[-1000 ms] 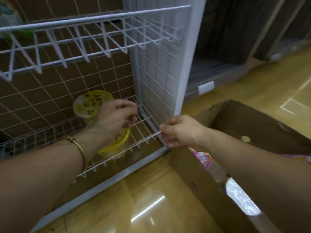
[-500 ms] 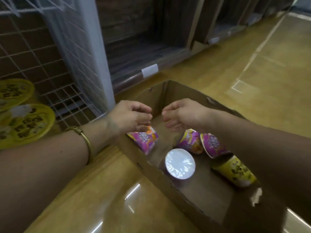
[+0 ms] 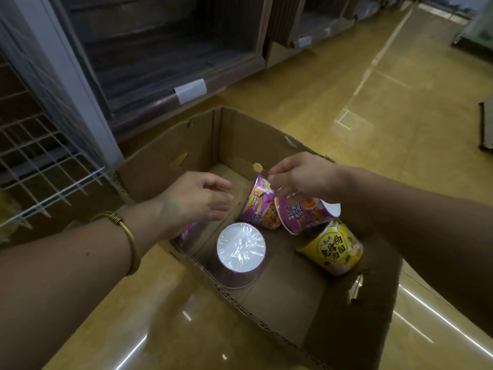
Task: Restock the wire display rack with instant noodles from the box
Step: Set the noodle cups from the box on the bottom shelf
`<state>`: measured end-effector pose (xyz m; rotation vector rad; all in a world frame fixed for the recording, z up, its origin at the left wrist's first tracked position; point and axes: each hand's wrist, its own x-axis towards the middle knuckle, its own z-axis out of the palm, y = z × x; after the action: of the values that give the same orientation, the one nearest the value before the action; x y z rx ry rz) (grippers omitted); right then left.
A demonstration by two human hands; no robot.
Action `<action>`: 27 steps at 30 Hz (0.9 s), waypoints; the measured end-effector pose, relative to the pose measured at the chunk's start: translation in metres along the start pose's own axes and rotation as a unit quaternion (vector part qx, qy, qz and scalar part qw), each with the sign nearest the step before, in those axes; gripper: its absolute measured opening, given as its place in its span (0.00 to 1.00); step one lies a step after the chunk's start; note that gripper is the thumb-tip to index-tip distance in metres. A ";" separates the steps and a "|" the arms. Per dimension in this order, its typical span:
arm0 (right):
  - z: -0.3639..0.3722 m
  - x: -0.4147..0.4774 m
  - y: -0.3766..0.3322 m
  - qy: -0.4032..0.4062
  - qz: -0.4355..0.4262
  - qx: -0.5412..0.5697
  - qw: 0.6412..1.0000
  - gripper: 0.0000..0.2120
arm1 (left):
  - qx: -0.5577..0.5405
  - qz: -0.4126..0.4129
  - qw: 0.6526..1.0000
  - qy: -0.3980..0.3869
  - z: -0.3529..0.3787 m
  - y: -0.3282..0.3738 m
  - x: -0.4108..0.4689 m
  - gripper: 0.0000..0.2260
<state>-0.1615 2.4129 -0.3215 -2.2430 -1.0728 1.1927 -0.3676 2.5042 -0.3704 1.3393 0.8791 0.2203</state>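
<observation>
An open cardboard box (image 3: 165, 153) sits on the floor with several noodle cups inside. Two purple cups (image 3: 260, 206) (image 3: 301, 212) lie on their sides at the middle. A yellow cup (image 3: 333, 249) lies to their right. Another cup (image 3: 241, 247) stands upside down, white bottom up. My left hand (image 3: 194, 201) hovers over the box's left side with its fingers apart, above a partly hidden purple cup (image 3: 186, 233). The fingertips of my right hand (image 3: 301, 177) touch the rim of a purple cup; whether they grip it is unclear. The wire rack (image 3: 48, 166) stands at the left.
The rack's white corner post (image 3: 80, 84) rises just left of the box. Dark, low wooden shelves (image 3: 173, 62) with a white label (image 3: 190, 90) run behind the box. Glossy yellow floor stretches to the right, where a dark mat (image 3: 486, 126) lies at the frame's edge.
My view swung from the rack's lower shelf to the box. My left hand let go of the yellow cup on the shelf, and both hands came down over the cups in the box.
</observation>
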 end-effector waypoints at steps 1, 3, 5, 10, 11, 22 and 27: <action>-0.001 0.001 0.002 -0.001 0.004 -0.005 1.000 0.09 | -0.002 -0.002 1.000 -0.002 0.002 -0.001 0.001 0.12; -0.002 0.002 0.005 -0.010 0.011 -0.011 1.000 0.12 | 0.001 -0.008 1.000 -0.004 0.006 -0.002 0.002 0.12; -0.001 0.004 0.008 -0.020 0.013 -0.020 1.000 0.13 | 0.009 -0.009 1.000 -0.006 0.011 -0.002 0.004 0.12; 0.006 0.010 0.015 -0.002 0.000 -0.080 0.997 0.15 | 0.009 -0.021 1.000 -0.008 0.014 -0.006 0.009 0.13; 0.006 0.013 0.017 0.022 -0.023 -0.123 0.992 0.17 | 0.010 -0.024 1.000 -0.006 0.013 -0.007 0.010 0.13; 0.018 0.028 0.036 -0.045 0.005 -0.670 0.741 0.60 | 0.016 -0.043 0.999 0.004 0.006 -0.019 0.014 0.11; 0.021 0.028 0.047 -0.007 0.015 -0.677 0.736 0.59 | 0.004 -0.049 0.999 0.006 0.005 -0.021 0.015 0.11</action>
<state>-0.1474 2.4042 -0.3779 -3.1412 -2.4351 0.2719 -0.3611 2.5036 -0.3962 1.2995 0.9544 0.1481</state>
